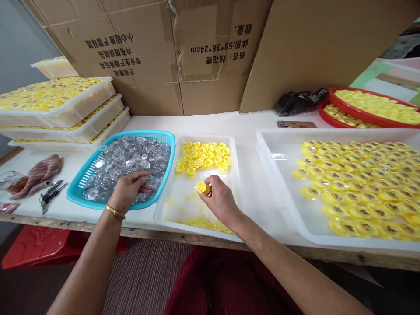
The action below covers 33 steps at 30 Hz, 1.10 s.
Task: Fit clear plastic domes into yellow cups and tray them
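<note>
My left hand (133, 189) is over the near right part of a blue basket (72, 192), its fingers drawn together. Whatever they may pinch cannot be told apart from the clear plastic pieces (131, 162) heaped below. Between the thumb and fingers of my right hand (219, 197) is a small round yellow plastic cup (201, 187), its round face towards me. That hand hovers above a white tray (166, 214). Several similar yellow cups (203, 155) sit in rows at the tray's far end, and small yellow bits (200, 223) lie along its near end.
At right stands a larger white tray (278, 175) of yellow pieces with dark centres. Behind it are red trays (334, 98), a phone (295, 124) and a black object (292, 103). Stacked trays (98, 94), keys (49, 194) and a striped cloth (41, 173) are left. Cardboard (210, 43) walls the back.
</note>
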Tool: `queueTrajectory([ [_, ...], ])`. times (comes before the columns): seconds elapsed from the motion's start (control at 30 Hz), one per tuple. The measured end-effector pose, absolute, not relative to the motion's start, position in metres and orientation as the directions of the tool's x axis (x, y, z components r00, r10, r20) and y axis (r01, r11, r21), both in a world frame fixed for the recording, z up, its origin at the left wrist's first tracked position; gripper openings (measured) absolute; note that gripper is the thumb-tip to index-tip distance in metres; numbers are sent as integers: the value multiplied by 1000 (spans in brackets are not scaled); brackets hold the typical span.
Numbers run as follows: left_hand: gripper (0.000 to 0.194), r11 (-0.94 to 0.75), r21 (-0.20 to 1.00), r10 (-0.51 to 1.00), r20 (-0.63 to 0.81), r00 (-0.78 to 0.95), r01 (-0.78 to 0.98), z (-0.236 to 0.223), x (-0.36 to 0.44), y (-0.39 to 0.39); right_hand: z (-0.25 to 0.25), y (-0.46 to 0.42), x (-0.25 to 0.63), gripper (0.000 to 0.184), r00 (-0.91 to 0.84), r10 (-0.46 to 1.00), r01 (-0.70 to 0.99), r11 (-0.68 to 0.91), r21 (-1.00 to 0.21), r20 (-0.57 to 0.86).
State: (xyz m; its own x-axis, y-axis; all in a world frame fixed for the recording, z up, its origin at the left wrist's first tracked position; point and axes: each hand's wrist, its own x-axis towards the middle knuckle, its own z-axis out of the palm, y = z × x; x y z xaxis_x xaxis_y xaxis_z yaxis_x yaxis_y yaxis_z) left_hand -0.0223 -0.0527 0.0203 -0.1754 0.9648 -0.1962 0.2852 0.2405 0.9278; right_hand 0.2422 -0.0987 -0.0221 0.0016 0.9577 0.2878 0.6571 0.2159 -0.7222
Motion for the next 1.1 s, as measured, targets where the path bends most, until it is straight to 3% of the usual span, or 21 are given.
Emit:
queueTrajectory([
  [0.13,36,317,894,947,-317,-52,317,23,-17,-48,-12,-96,247,20,25,997,460,51,-887,70],
  [0.3,25,301,870,946,-323,-10,390,20,-10,-41,-12,-94,257,30,-11,999,346,-31,-938,-37],
  [0.43,25,246,836,951,-306,43,490,20,-7,-39,-9,-95,256,38,-70,995,392,-36,-919,-68],
  [0.6,29,100,734,940,-291,178,672,23,-6,-39,-3,-98,251,29,-43,999,455,30,-890,11],
  [0.77,30,-19,520,961,-225,159,854,21,-9,-34,-6,-98,251,21,-24,999,453,51,-890,45],
  [1.0,34,-47,269,997,72,28,962,21,-19,-34,-16,-100,250,21,-15,961,560,237,-794,276],
  [1.1,35,-17,320,992,122,-24,947,20,-23,-37,-18,-99,252,21,14,958,557,230,-798,286],
])
